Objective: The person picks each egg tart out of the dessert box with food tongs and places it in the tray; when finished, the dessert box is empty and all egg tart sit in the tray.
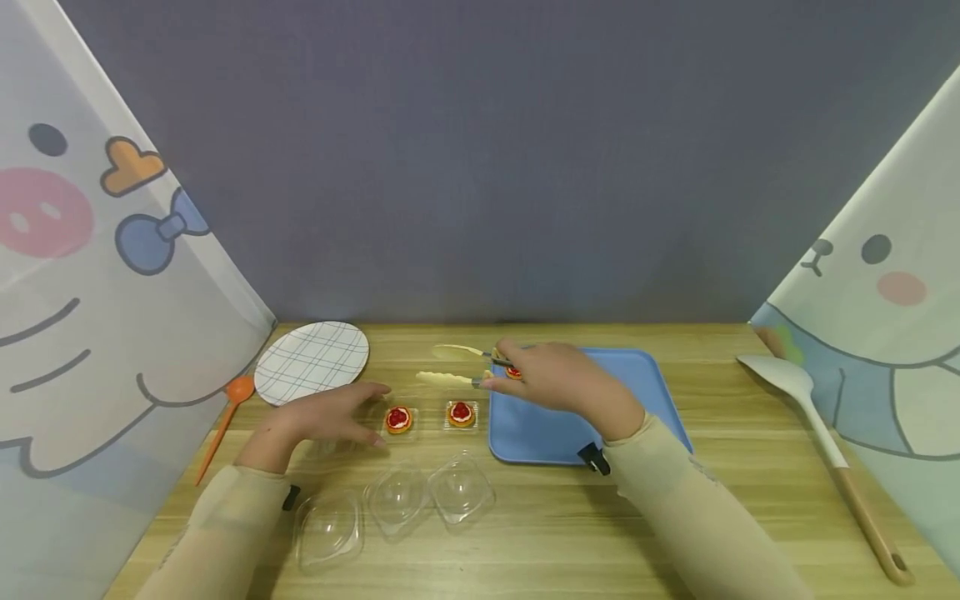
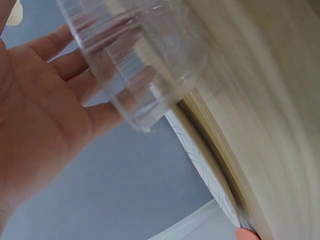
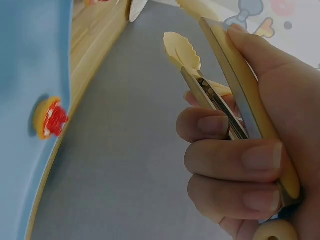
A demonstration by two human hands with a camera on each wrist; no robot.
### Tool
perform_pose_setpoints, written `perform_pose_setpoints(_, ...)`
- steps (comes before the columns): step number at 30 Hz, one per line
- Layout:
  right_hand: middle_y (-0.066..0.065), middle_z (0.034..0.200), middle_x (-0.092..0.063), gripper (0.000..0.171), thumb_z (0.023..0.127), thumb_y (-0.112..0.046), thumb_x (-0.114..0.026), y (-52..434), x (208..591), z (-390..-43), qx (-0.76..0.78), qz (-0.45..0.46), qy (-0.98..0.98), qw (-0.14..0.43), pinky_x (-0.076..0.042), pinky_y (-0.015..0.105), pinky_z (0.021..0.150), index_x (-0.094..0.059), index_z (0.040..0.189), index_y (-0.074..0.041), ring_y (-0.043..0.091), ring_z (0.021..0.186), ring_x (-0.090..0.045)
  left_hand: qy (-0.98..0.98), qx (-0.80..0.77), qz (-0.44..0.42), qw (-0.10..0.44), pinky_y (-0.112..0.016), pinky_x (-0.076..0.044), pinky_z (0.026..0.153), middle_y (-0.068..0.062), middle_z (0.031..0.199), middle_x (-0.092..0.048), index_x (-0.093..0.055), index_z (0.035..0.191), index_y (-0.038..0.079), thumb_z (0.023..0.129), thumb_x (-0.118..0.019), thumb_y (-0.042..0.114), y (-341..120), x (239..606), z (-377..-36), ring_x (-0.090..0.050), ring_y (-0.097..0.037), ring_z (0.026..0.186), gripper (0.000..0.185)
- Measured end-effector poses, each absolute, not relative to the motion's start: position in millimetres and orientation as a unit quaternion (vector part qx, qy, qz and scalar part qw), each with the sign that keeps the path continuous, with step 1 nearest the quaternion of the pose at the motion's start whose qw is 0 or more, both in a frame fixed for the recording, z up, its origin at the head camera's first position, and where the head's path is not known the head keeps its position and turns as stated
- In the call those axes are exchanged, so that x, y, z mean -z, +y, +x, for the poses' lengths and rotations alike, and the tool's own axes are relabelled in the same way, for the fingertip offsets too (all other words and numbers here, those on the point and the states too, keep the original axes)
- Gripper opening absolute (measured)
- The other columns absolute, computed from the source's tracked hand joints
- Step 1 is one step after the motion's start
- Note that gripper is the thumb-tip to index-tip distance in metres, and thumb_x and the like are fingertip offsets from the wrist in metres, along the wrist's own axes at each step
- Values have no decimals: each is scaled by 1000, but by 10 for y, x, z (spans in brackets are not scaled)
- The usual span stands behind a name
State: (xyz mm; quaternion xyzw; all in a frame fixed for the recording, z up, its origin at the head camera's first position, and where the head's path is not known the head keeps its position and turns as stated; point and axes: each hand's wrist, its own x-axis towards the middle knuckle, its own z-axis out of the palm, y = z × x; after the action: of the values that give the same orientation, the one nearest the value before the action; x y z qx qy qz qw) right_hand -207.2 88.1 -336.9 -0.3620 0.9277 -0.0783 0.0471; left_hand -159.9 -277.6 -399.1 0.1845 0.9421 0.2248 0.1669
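Table (image 1: 675,517) of pale wood carries everything we see. On it lies a blue tray (image 1: 540,429) with one jam tart (image 3: 49,118) near its left edge, partly behind our right hand (image 1: 558,379). That hand has its fingers wrapped round cream tongs (image 1: 453,364), whose tips stand apart over the wood left of the tray. Our left hand (image 1: 330,414) rests flat, fingers loose, holding nothing, seemingly touching a clear cup (image 2: 135,60). Just right of its fingertips sit two more tarts (image 1: 398,419) in clear bases. Three clear lids (image 1: 395,500) lie nearer us.
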Motion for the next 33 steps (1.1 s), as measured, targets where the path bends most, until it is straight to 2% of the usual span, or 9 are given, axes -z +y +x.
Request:
perform_pose_setpoints(5, -6, 64, -51, 53, 95, -72, -41, 728, 3379, -2022, 52, -387, 920, 40, -43, 32, 57, -46, 112, -22, 12, 57, -49, 944, -218, 186, 162, -56, -37, 114, -16, 147, -50, -43, 146, 0, 77, -83, 47, -2767, 3998, -1605, -44, -38, 140, 93)
perform_pose_setpoints(11, -5, 69, -52, 53, 93, -73, -42, 550, 3419, -1954, 24, -403, 914, 45, -44, 33, 57, -48, 107, -22, 13, 60, -50, 947, -212, 181, 160, -57, -37, 113, -15, 147, -51, -45, 146, 2, 77, -83, 47, -2772, 3987, -1588, -43, -39, 140, 90)
perform_pose_setpoints(20, -8, 63, -52, 52, 92, -72, -46, 391, 3482, -1868, -1, -392, 916, 88, -42, 31, 56, -50, 105, -21, 14, 57, -48, 949, -207, 182, 155, -56, -39, 111, -13, 145, -52, -47, 144, 6, 76, -83, 48, -2756, 4002, -1594, -45, -38, 138, 88)
perform_pose_setpoints(28, -6, 67, -48, 48, 92, -71, -48, 287, 3479, -1831, -5, -403, 912, 82, -38, 29, 51, -46, 95, -23, 12, 57, -46, 949, -211, 176, 156, -56, -40, 110, -13, 144, -52, -48, 143, 8, 76, -84, 48, -2760, 4005, -1594, -45, -37, 137, 85)
perform_pose_setpoints(33, -5, 64, -45, 47, 92, -69, -51, 242, 3450, -1823, -11, -406, 910, 84, -35, 29, 49, -46, 93, -22, 13, 54, -43, 949, -209, 175, 157, -56, -40, 110, -13, 144, -52, -49, 142, 8, 76, -84, 48, -2746, 4002, -1592, -46, -37, 137, 85)
